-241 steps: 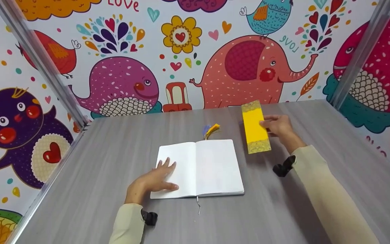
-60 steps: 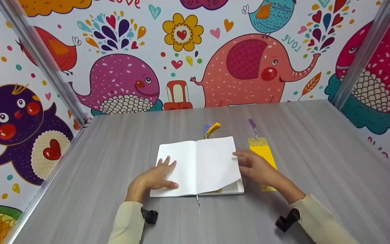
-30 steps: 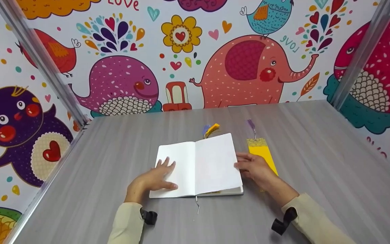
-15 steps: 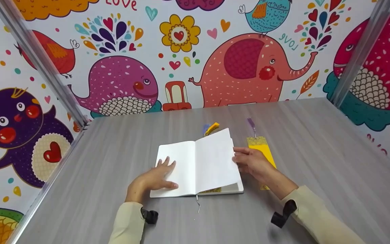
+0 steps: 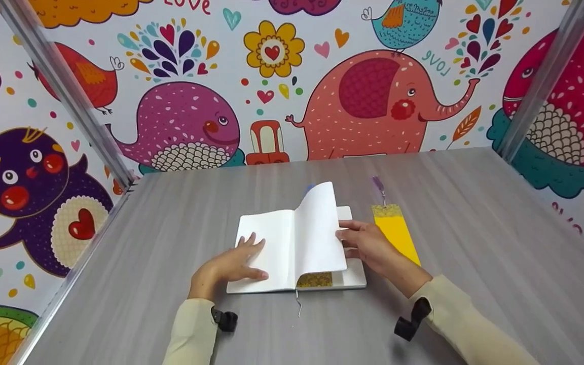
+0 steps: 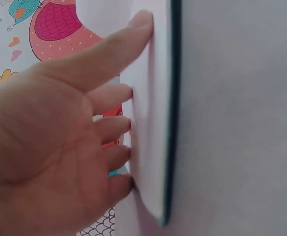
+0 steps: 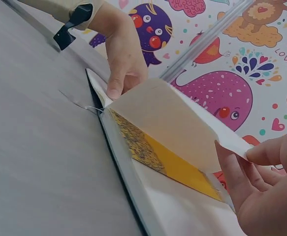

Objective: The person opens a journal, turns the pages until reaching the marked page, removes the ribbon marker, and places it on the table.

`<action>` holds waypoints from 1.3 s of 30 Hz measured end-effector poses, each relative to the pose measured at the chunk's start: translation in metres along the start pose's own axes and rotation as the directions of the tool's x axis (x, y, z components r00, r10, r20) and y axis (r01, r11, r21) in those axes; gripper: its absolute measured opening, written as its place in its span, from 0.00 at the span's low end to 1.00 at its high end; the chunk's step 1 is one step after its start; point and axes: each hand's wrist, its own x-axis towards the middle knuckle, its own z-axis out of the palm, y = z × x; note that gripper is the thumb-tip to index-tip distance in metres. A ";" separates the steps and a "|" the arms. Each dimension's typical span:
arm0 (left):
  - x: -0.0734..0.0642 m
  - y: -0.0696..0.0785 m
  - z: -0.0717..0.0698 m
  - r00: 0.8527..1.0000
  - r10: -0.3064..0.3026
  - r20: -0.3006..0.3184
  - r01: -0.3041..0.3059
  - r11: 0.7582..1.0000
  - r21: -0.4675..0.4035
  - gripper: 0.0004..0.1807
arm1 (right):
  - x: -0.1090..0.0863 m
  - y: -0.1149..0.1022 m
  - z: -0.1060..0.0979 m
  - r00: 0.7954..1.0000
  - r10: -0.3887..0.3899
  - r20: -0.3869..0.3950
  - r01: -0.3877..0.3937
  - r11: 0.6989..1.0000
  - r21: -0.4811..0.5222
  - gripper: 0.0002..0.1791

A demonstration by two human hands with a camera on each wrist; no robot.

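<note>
An open notebook [image 5: 278, 238] with blank white pages lies on the grey table. My left hand [image 5: 233, 263] rests on its left page with fingers spread, also seen in the left wrist view. Between thumb and fingers, my right hand [image 5: 373, 248] pinches the outer edge of a right-hand page [image 5: 320, 228], which curls up and leftward. Under that raised page lies a yellow bookmark [image 7: 168, 160] with patterned gold ends, close to the spine. A second yellow bookmark [image 5: 396, 235] lies on the table right of the notebook, its lower part hidden behind my right hand.
A purple tassel [image 5: 378, 183] extends from the far end of the table bookmark. Behind the raised page a bit of blue tassel [image 5: 311, 188] shows. The notebook's thin ribbon [image 5: 299, 304] hangs out toward me. A cartoon-printed wall [image 5: 271, 111] closes off the table's back.
Earlier my right hand held the yellow bookmark; it now lies on the table. That hand has since lifted the page's edge leftward, uncovering the bookmark beneath. My left hand has stayed put.
</note>
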 end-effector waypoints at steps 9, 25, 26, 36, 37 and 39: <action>0.001 0.001 0.002 1.000 -0.014 -0.023 0.013 1.000 -0.026 0.48 | 0.003 0.001 0.022 0.999 -0.039 0.007 0.039 0.999 0.038 0.23; 0.003 -0.021 -0.009 0.973 -0.120 -0.199 -0.089 0.600 -0.795 0.39 | 0.000 -0.002 0.035 0.837 -0.227 0.497 0.256 0.967 0.011 0.32; 0.003 -0.021 -0.010 0.972 -0.127 -0.196 -0.094 0.553 -0.828 0.40 | -0.001 -0.002 0.036 0.840 -0.222 0.496 0.274 0.961 -0.032 0.31; 0.001 -0.022 -0.016 0.955 -0.171 -0.241 -0.145 0.439 -0.887 0.42 | -0.010 0.002 0.055 0.851 -0.210 0.482 0.500 0.606 -0.619 0.34; 0.001 -0.021 -0.017 0.952 -0.174 -0.252 -0.149 0.455 -0.878 0.43 | -0.011 0.002 0.057 0.842 -0.213 0.495 0.521 0.560 -0.644 0.34; 0.001 -0.021 -0.016 0.944 -0.185 -0.271 -0.154 0.481 -0.863 0.43 | -0.013 0.002 0.061 0.834 -0.202 0.513 0.538 0.504 -0.676 0.35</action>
